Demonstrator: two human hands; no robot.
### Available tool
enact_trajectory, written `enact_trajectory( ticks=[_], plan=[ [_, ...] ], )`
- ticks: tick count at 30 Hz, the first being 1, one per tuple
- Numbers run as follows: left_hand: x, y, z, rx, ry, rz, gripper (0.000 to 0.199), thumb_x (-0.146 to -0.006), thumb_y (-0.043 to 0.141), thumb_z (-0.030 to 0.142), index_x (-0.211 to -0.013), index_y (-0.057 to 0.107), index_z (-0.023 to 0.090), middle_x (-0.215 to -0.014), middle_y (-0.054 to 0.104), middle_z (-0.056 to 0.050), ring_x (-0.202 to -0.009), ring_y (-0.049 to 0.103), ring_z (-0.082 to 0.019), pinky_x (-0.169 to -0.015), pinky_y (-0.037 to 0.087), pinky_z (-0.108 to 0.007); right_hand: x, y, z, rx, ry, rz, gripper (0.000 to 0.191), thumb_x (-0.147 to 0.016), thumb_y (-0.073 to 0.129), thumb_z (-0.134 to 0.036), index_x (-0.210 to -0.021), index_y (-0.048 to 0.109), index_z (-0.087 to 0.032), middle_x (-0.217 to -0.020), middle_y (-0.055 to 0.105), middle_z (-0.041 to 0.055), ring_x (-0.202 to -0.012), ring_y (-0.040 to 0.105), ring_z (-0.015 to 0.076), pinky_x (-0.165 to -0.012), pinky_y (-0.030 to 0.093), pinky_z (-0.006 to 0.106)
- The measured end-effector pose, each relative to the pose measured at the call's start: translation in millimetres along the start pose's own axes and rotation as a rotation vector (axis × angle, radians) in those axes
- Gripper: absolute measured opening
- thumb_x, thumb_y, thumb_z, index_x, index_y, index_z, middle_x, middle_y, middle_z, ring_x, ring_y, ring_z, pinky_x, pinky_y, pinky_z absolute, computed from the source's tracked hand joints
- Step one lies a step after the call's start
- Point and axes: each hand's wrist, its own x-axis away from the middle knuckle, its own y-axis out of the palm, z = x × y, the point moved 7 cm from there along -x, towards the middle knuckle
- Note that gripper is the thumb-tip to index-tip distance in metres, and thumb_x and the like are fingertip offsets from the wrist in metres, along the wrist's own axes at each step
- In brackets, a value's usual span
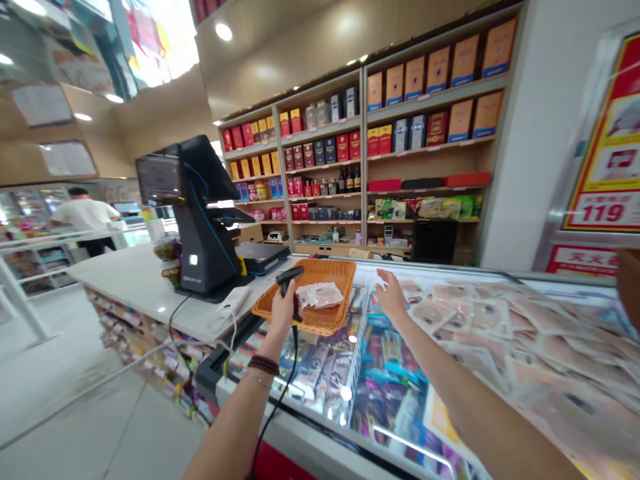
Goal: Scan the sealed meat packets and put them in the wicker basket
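My left hand [284,305] is closed around the grip of a black barcode scanner [290,273], whose cable hangs down toward me. Just behind it, a shallow orange-brown wicker basket [340,320] rests on the glass-topped freezer, with a few flat clear packets [323,295] inside. My right hand [391,293] is held over the glass to the right of the basket, fingers apart and nothing in them. To its right, a broad spread of similar flat packets [540,353] covers the freezer top.
A black point-of-sale terminal [205,227] stands on the white counter [125,267] at left, beside a dark flat scale [263,257] and a white box [233,301]. Shelves of boxed goods [325,153] line the back wall. A person [86,215] stands far left.
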Motion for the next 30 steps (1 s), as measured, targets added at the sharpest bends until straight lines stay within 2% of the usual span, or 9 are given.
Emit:
enact_trajectory(
  ticks=[4, 7, 9, 11, 15, 19, 22, 26, 30],
  plan=[
    [14.7, 48.7, 9.9, 0.106, -0.039, -0.080, 0.076, -0.066, 0.090, 0.092, -0.075, 0.055, 0.025, -0.057, 0.058, 0.003, -0.046, 0.054, -0.012, -0.044, 0.043, -0.023, -11.2, -88.5, 10.8, 0.109, 0.023, 0.152, 0.041, -0.083, 0.068, -0.032, -0.122, 0.074, -0.025, -0.131, 0.081, 0.0152, -0.119, 0.077, 0.0350, -0.113, 0.062, 0.059],
    [33.0, 92.2, 12.8, 0.171, -0.090, -0.175, 0.076, -0.067, 0.093, 0.089, -0.079, 0.055, 0.024, -0.060, 0.060, 0.004, -0.047, 0.055, -0.011, -0.045, 0.044, -0.023, -5.9, -148.5, 22.2, 0.243, 0.052, 0.223, 0.042, -0.083, 0.073, -0.040, -0.123, 0.074, -0.024, -0.127, 0.082, 0.0155, -0.117, 0.076, 0.0363, -0.114, 0.060, 0.059],
    [48.5, 120.8, 10.9, 0.214, -0.121, -0.241, 0.075, -0.070, 0.093, 0.088, -0.082, 0.054, 0.025, -0.061, 0.061, 0.005, -0.047, 0.055, -0.011, -0.045, 0.044, -0.022, 3.8, -178.0, 31.2, 0.341, 0.081, 0.241, 0.046, -0.083, 0.078, -0.045, -0.123, 0.074, -0.023, -0.126, 0.082, 0.0166, -0.120, 0.076, 0.0384, -0.114, 0.059, 0.058],
    [65.6, 147.3, 6.0, 0.249, -0.141, -0.307, 0.076, -0.070, 0.093, 0.088, -0.086, 0.055, 0.025, -0.063, 0.062, 0.006, -0.047, 0.056, -0.010, -0.045, 0.044, -0.021, 15.6, -197.1, 39.9, 0.422, 0.112, 0.240, 0.052, -0.082, 0.082, -0.048, -0.126, 0.074, -0.022, -0.128, 0.082, 0.0180, -0.123, 0.076, 0.0402, -0.114, 0.058, 0.057],
    [99.1, 191.6, -14.2, 0.264, -0.191, -0.443, 0.079, -0.065, 0.096, 0.088, -0.090, 0.057, 0.024, -0.064, 0.062, 0.006, -0.049, 0.057, -0.010, -0.046, 0.045, -0.021, 35.2, -208.0, 51.0, 0.552, 0.183, 0.186, 0.060, -0.083, 0.084, -0.047, -0.136, 0.073, -0.019, -0.133, 0.081, 0.0213, -0.126, 0.076, 0.0418, -0.112, 0.058, 0.055],
    [123.9, 218.9, -40.6, 0.214, -0.231, -0.516, 0.073, -0.073, 0.092, 0.086, -0.089, 0.057, 0.024, -0.063, 0.061, 0.006, -0.048, 0.056, -0.010, -0.046, 0.044, -0.021, 42.8, -195.1, 47.7, 0.736, 0.178, 0.069, 0.064, -0.089, 0.084, -0.046, -0.144, 0.071, -0.015, -0.143, 0.078, 0.0244, -0.139, 0.071, 0.0421, -0.122, 0.051, 0.053],
    [136.0, 228.9, -60.1, 0.158, -0.257, -0.541, 0.068, -0.078, 0.090, 0.084, -0.086, 0.057, 0.025, -0.061, 0.059, 0.006, -0.047, 0.054, -0.011, -0.046, 0.041, -0.022, 45.2, -185.7, 47.0, 0.866, 0.190, 0.003, 0.072, -0.091, 0.086, -0.048, -0.152, 0.069, -0.013, -0.152, 0.074, 0.0254, -0.147, 0.065, 0.0428, -0.126, 0.045, 0.052],
    [143.9, 232.4, -77.7, 0.120, -0.277, -0.564, 0.065, -0.083, 0.088, 0.081, -0.085, 0.055, 0.026, -0.061, 0.059, 0.006, -0.047, 0.054, -0.011, -0.048, 0.041, -0.023, 45.9, -180.9, 54.3, 0.907, 0.198, -0.028, 0.086, -0.083, 0.093, -0.046, -0.159, 0.066, -0.017, -0.164, 0.068, 0.0240, -0.149, 0.061, 0.0455, -0.123, 0.047, 0.055],
    [144.2, 230.4, -83.5, 0.116, -0.293, -0.569, 0.066, -0.081, 0.089, 0.082, -0.087, 0.055, 0.026, -0.059, 0.059, 0.006, -0.045, 0.053, -0.011, -0.048, 0.041, -0.024, 41.2, -184.5, 60.8, 0.803, 0.158, 0.025, 0.083, -0.069, 0.102, -0.040, -0.146, 0.076, -0.024, -0.150, 0.077, 0.0209, -0.139, 0.067, 0.0469, -0.116, 0.052, 0.059]
  ],
)
